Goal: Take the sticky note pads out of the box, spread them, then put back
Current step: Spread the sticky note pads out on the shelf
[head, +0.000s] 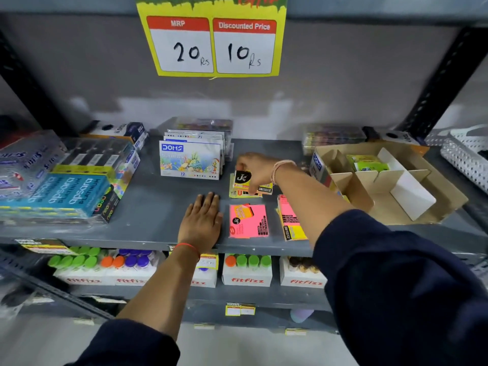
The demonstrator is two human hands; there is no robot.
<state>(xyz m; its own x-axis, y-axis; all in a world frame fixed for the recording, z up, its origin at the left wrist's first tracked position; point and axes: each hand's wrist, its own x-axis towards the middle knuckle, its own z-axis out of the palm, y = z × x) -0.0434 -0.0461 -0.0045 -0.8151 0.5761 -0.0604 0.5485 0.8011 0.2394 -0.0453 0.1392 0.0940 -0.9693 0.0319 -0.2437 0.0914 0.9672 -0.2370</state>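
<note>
On grey shelf (pixel 163 207), mid-level: sticky note pads out of cardboard box (pixel 390 196), hands at work.
R hand (pixel 257 171) fingers clamped on yellow "Jc" pad (pixel 244 190) behind pink "Jc Stick Notes" pad (pixel 248 220); another pink/yellow pad (pixel 290 219) just right, partly hidden by forearm. L hand (pixel 202 220) flat on shelf, fingers together, holding nothing. One green pad (pixel 365 162) in box w/ dividers. Nearby: DOMS oil pastels (pixel 190 161), apsara Platinum packs (pixel 71 192); sign (pixel 212 38) reads MRP 20 Rs, Discounted Price 10 Rs; fitfizz boxes (pixel 247 277) below.

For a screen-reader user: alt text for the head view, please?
A person's right hand grips a yellow sticky note pad on a grey shelf; the left hand rests flat beside a pink pad. A cardboard box sits right.
</note>
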